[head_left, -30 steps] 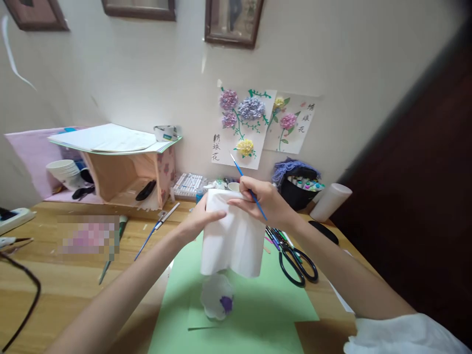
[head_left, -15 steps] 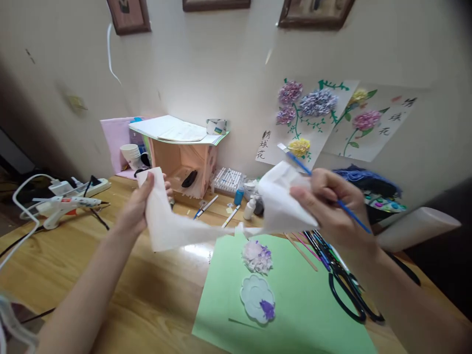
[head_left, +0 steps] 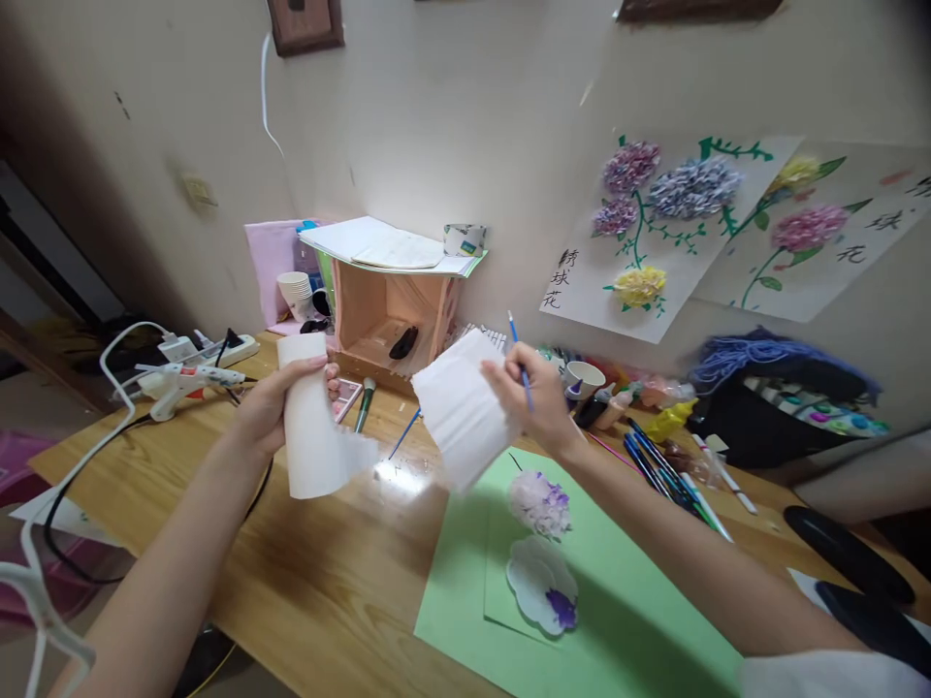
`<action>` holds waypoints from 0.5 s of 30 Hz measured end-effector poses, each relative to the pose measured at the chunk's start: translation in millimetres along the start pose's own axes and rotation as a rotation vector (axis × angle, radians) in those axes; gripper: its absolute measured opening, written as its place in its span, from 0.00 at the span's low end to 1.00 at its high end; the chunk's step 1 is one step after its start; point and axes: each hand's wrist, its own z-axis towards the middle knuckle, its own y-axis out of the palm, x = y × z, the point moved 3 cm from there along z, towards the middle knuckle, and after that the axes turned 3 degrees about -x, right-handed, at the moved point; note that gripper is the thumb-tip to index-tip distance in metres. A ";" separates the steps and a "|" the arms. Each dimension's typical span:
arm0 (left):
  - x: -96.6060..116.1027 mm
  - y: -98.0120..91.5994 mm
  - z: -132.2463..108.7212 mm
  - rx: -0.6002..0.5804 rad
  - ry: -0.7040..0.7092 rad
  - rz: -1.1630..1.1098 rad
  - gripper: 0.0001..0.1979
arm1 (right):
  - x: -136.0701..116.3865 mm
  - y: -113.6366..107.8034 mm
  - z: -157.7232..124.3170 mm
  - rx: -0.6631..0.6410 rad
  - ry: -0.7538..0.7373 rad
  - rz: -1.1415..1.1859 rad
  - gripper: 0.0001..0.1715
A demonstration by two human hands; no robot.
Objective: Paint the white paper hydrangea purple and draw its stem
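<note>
My left hand (head_left: 272, 407) is closed round a torn piece of white tissue paper (head_left: 314, 441), held above the wooden table (head_left: 327, 572). My right hand (head_left: 534, 402) pinches a second folded piece of white tissue (head_left: 460, 407) and also holds a thin blue paintbrush (head_left: 521, 361) that points upward. The two tissue pieces are apart. Below my right forearm a purple-and-white paper flower (head_left: 539, 502) and a white flower-shaped palette with purple paint (head_left: 544, 585) lie on a green paper sheet (head_left: 640, 640).
A wooden box shelf (head_left: 389, 310) with papers on top stands at the wall. A glue gun (head_left: 181, 383), power strip and cables lie at the left. Pens and brushes (head_left: 665, 470), a small cup (head_left: 582, 378) and a marker basket (head_left: 792, 402) crowd the right. Flower pictures hang on the wall.
The tissue, one stretched strip half a second ago, is now torn in two, one piece in each hand. My view has swung left and my hands have drawn apart.
</note>
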 end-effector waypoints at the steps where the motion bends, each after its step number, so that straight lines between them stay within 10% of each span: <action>1: -0.7 2.8 0.5 -0.016 -0.003 -0.010 0.12 | 10.8 16.3 -0.7 -0.036 0.028 -0.058 0.21; 9: -6.5 13.8 4.2 -0.116 -0.080 -0.183 0.09 | 68.1 77.5 -6.6 -0.170 0.137 -0.385 0.11; 15: -12.0 22.6 5.7 -0.232 -0.154 -0.266 0.07 | 26.0 70.3 -19.7 -0.257 0.003 -0.194 0.08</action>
